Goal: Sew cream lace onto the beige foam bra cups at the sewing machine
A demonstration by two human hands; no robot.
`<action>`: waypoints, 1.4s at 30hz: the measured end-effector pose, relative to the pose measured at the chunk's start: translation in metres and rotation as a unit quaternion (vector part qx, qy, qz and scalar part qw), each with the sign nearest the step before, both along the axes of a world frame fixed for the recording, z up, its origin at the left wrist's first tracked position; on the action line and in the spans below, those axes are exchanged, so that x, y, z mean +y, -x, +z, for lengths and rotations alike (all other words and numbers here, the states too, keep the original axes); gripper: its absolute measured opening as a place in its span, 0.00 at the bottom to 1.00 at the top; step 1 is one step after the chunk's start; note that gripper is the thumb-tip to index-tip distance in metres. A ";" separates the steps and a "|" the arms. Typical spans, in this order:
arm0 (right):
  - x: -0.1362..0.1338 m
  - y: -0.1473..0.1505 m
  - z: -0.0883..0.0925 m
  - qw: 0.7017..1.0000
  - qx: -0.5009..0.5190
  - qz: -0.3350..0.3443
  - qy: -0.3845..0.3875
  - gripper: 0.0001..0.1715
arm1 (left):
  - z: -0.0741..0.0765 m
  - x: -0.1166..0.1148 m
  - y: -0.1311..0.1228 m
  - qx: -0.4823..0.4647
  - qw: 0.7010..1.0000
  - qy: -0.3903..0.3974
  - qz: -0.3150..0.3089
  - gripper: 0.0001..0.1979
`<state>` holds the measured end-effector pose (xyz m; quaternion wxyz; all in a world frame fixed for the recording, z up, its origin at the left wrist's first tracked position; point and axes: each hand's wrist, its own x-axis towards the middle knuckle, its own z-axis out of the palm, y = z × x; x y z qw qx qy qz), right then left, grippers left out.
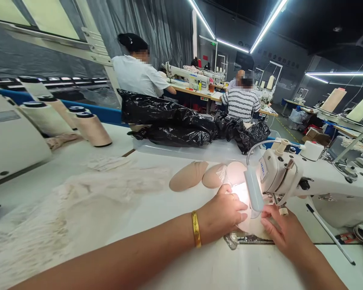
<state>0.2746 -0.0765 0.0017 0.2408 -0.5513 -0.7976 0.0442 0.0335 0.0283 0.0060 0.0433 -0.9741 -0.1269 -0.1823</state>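
Observation:
A pale beige bra cup (244, 226) lies under the needle area of a white sewing machine (278, 171), brightly lit by its lamp (254, 193). My left hand (226, 211), with a gold bracelet at the wrist, holds the cup's left side, fingers bent over it. On the other side, my right hand (280, 225) has thumb and forefinger closed at the cup's right edge, close beside the presser foot. The lamp and machine head hide part of the fabric and the needle. Just behind my left hand lie more beige cups (188, 176), one with lace trim.
Cream lace fabric (103, 197) spreads over the table's left. Thread cones (93, 129) stand behind it. Black plastic bags (175, 125) rest in a clear bin at the back. A white rod (331, 235) lies on the right. Two people sit at machines beyond.

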 end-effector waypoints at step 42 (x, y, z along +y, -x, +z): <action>0.013 0.009 -0.027 0.993 -0.106 -0.051 -0.024 0.16 | 0.024 0.058 0.005 -0.116 0.970 -0.021 0.211 0.24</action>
